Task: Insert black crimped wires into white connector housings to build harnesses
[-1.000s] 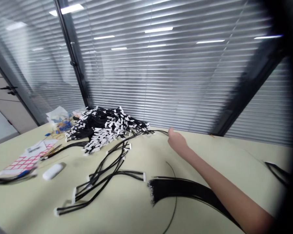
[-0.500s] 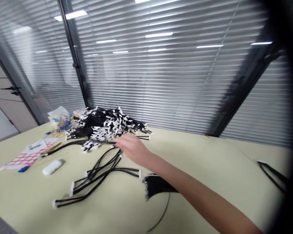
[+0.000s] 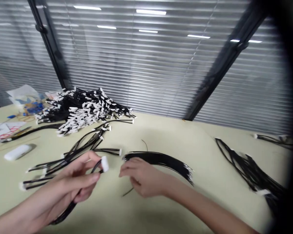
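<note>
My left hand (image 3: 80, 178) grips a black cable harness (image 3: 70, 206), its white connector (image 3: 104, 164) standing up past the thumb and fingertips. The harness's black wires run down behind the palm. To the right, my right hand (image 3: 143, 177) is closed, fingertips bent together, at the left end of a bundle of loose black wires (image 3: 161, 159). What those fingertips hold, if anything, is hidden. One thin wire (image 3: 127, 192) pokes out below this hand. The bundle's right end shows shiny metal tips.
A large pile of black cables with white connectors (image 3: 85, 110) lies at the back left. Several harnesses (image 3: 83, 146) spread before it. Nearby are a white case (image 3: 18, 152) and a plastic bag (image 3: 26, 97). More cables (image 3: 254, 172) lie right. Blinds (image 3: 136, 65) rise behind the table.
My right hand has come back from beside the cable pile to the wire bundle. My left hand has entered view holding a harness. The view has shifted right.
</note>
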`<state>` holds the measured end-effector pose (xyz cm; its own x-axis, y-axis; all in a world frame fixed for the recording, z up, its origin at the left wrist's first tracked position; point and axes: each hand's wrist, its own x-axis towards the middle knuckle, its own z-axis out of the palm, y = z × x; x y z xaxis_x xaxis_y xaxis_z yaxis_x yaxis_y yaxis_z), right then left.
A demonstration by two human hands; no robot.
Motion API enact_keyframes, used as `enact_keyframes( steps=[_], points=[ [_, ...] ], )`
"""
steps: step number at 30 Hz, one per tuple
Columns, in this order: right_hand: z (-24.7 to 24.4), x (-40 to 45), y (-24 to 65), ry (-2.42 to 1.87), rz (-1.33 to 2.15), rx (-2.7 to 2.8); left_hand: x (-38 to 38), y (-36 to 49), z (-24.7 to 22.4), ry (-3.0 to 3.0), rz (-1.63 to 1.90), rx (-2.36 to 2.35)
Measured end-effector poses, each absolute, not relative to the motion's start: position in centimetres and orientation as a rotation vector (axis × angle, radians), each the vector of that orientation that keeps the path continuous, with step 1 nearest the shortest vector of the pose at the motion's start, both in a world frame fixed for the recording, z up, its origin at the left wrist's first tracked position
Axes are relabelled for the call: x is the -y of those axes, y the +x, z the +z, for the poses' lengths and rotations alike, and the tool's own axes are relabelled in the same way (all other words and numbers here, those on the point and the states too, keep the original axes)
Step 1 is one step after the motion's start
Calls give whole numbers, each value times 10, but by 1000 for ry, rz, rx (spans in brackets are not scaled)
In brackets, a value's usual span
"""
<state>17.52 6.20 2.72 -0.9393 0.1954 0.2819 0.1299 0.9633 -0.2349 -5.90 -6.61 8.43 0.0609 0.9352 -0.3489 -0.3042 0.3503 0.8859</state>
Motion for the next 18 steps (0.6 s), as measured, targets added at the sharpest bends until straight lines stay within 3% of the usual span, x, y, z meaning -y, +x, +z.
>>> enact_keyframes(
  steps=[8, 18],
  points=[
    [-33, -30, 203, -383, 157, 2828, 12, 12, 40, 637, 1171, -1096],
    [-14, -20, 241, -584, 433, 2707, -11, -7, 47, 1006, 1206, -1037]
  ],
)
